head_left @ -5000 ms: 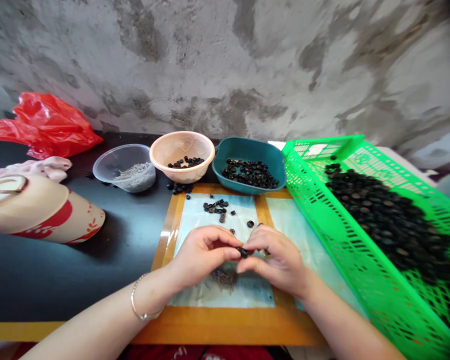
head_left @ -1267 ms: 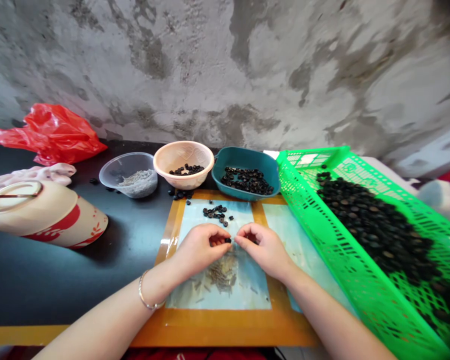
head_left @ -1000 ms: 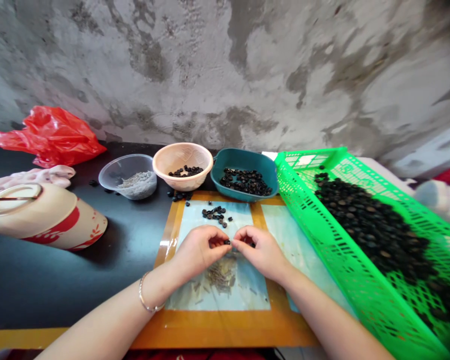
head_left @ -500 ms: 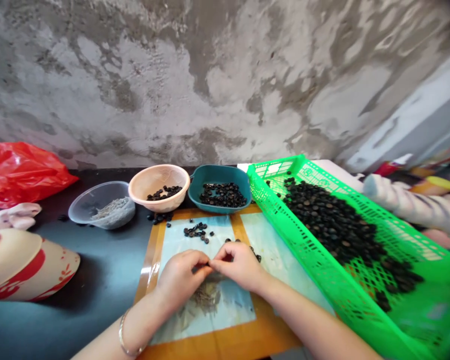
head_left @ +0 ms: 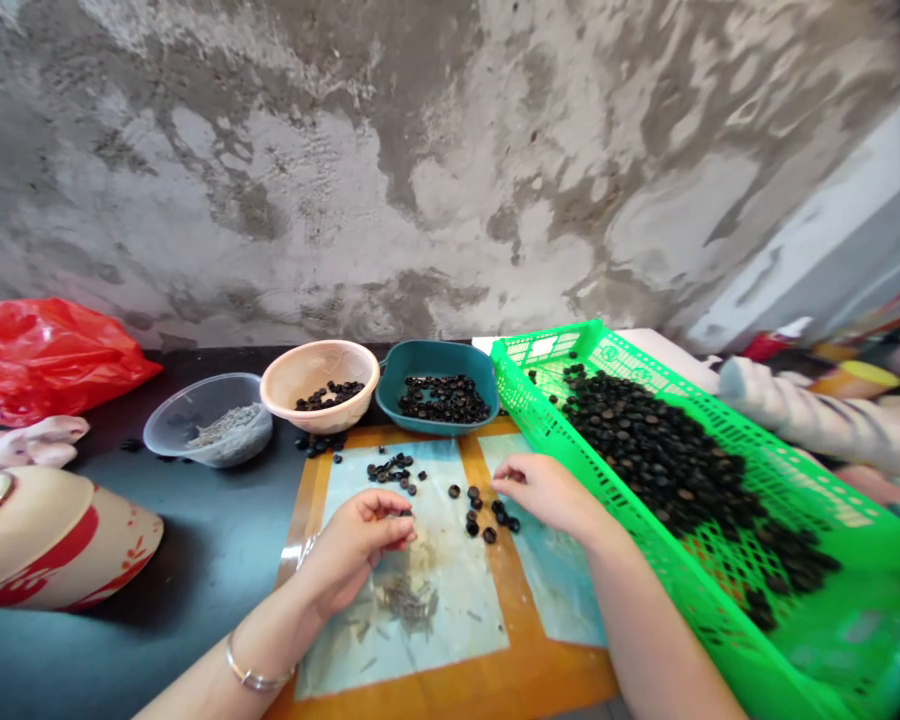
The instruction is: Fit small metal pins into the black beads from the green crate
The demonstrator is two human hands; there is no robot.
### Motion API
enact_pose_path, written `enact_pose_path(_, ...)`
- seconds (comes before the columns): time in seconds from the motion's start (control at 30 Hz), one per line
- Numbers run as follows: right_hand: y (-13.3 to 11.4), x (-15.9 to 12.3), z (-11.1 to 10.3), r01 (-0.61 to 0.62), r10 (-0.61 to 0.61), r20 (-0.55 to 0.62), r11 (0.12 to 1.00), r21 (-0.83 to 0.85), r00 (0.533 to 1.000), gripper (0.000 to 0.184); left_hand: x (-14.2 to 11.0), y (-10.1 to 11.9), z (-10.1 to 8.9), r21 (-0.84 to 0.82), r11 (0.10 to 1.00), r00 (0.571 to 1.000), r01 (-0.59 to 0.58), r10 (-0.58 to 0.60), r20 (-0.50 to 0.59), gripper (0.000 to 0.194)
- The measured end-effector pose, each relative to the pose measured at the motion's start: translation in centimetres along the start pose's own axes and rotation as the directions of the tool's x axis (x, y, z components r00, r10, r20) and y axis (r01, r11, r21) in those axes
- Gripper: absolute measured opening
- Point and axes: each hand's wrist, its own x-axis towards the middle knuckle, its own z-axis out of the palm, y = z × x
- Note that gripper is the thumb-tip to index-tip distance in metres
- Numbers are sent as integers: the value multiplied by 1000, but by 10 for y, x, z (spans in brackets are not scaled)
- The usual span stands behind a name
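Note:
My left hand (head_left: 360, 545) is over the pale blue work sheet (head_left: 457, 620), thumb and fingers pinched on a small dark round piece (head_left: 406, 513). My right hand (head_left: 544, 490) hovers at the right of a loose group of black round pieces (head_left: 489, 535), fingers loosely bent and nothing visible in them. Another cluster of black pieces (head_left: 394, 468) lies on the sheet beyond my left hand. Below my hands is a patch of thin grey-brown slivers (head_left: 409, 603).
Along the wall stand a clear bowl (head_left: 165, 425) of grey bits, a peach bowl (head_left: 277, 385) and a teal basin (head_left: 397, 360) with black pieces. A green basket (head_left: 570, 450) heaped with them is right. A beige container (head_left: 60, 540) and red bag (head_left: 52, 355) are left.
My hands were together at the fingertips over the sheet. Now they are apart: the right has moved right to the loose pieces, the left slightly left with a piece in its pinch.

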Motion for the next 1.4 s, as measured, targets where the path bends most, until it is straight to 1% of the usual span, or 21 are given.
enact_pose_path(0.07, 5, -1, 1, -14, 16, 29, 999, -48, 999, 12, 1, -1, -2, -60, 996, 998, 65, -64, 24, 40)
enact_pose_path(0.13, 6, -3, 7, -9, 13, 51, 996, -86, 999, 9, 1, -2, -3, -87, 991, 994, 101, -98, 44, 39)
enact_pose_path(0.23, 3, -4, 13, 14, -5, 81, 994, -105, 997, 8, 2, -3, -4, -106, 987, 991, 120, -114, 68, 34)
enact_pose_path(0.33, 0, -4, 8, 31, -22, 102, 996, -82, 995, 9, 1, -2, -2, -115, 986, 991, 122, -115, 67, 31)
enact_pose_path(0.4, -4, -4, 4, 65, -65, 72, 998, 5, 995, 19, 0, -1, 0, -108, 988, 993, 111, -104, 63, 32)
enact_pose_path(0.47, -12, -4, 5, 93, -102, 50, 983, 157, 994, 24, -2, 0, 1, -93, 992, 995, 84, -79, 57, 33)
enact_pose_path(0.53, -22, -5, 12, 53, -92, 101, 938, 342, 991, 25, -4, 1, 3, -80, 996, 998, 50, -46, 51, 33)
enact_pose_path(0.6, -32, -7, 24, -37, -70, 178, 844, 536, 981, 25, -7, 1, 5, -76, 997, 999, 23, -19, 50, 34)
enact_pose_path(0.63, -36, -8, 31, -80, -68, 208, 771, 631, 976, 26, -8, 2, 6, -75, 997, 999, 11, -8, 51, 34)
enact_pose_path(0.73, -45, -9, 49, -203, -88, 275, 474, 857, 957, 30, -11, 3, 8, -70, 997, 998, -12, 16, 52, 34)
enact_pose_path(0.8, -47, -9, 56, -298, -108, 340, 290, 910, 934, 35, -12, 3, 9, -72, 997, 998, -25, 29, 54, 34)
enact_pose_path(0.83, -47, -9, 58, -336, -118, 368, 226, 915, 922, 37, -12, 4, 9, -75, 997, 998, -31, 35, 53, 34)
enact_pose_path(0.87, -47, -8, 59, -362, -125, 387, 184, 914, 913, 39, -12, 4, 9, -79, 996, 998, -37, 41, 52, 33)
enact_pose_path(0.93, -46, -8, 60, -378, -135, 398, 152, 913, 907, 38, -12, 5, 9, -85, 995, 998, -48, 52, 47, 33)
enact_pose_path(1.0, -45, -8, 61, -346, -136, 370, 170, 923, 919, 34, -12, 5, 8, -82, 995, 998, -48, 52, 42, 32)
enact_pose_path(1.03, -45, -9, 62, -308, -133, 337, 200, 930, 932, 32, -12, 5, 8, -79, 996, 998, -46, 50, 39, 33)
enact_pose_path(1.1, -46, -12, 64, -191, -122, 237, 302, 934, 964, 26, -12, 5, 9, -72, 996, 998, -45, 48, 39, 33)
enact_pose_path(1.17, -49, -15, 66, -40, -121, 102, 435, 900, 987, 21, -13, 6, 9, -69, 996, 998, -53, 56, 42, 34)
enact_pose_path(1.27, -52, -21, 68, 151, -164, -65, 598, 787, 984, 21, -14, 6, 10, -68, 995, 997, -66, 69, 42, 34)
enact_pose_path(1.33, -53, -24, 68, 232, -204, -125, 674, 702, 971, 22, -14, 7, 10, -59, 996, 996, -72, 75, 44, 33)
enact_pose_path(1.4, -52, -25, 68, 285, -242, -156, 724, 628, 958, 21, -14, 6, 9, -44, 996, 995, -79, 81, 53, 31)
